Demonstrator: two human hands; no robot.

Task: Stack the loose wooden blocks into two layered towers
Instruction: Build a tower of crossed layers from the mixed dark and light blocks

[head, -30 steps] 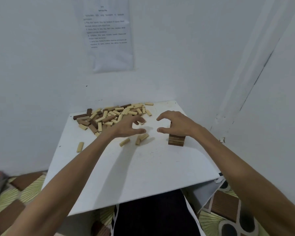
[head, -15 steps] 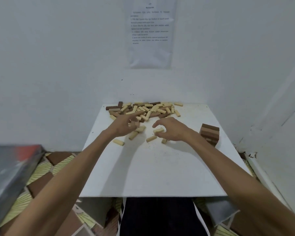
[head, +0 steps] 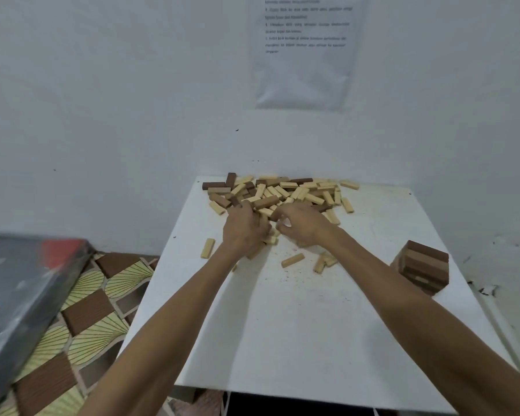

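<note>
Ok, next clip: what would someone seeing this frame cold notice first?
First the heap of loose wooden blocks, light and dark mixed, along the far edge of the white table, with the left hand and right hand side by side at its near side, fingers curled among the blocks. Then the short tower of brown blocks standing alone near the table's right edge.

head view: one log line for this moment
left grip: curled in loose block pile, hold unclear | right grip: same, beside it | block tower: one standing, table right edge | second tower: none
</note>
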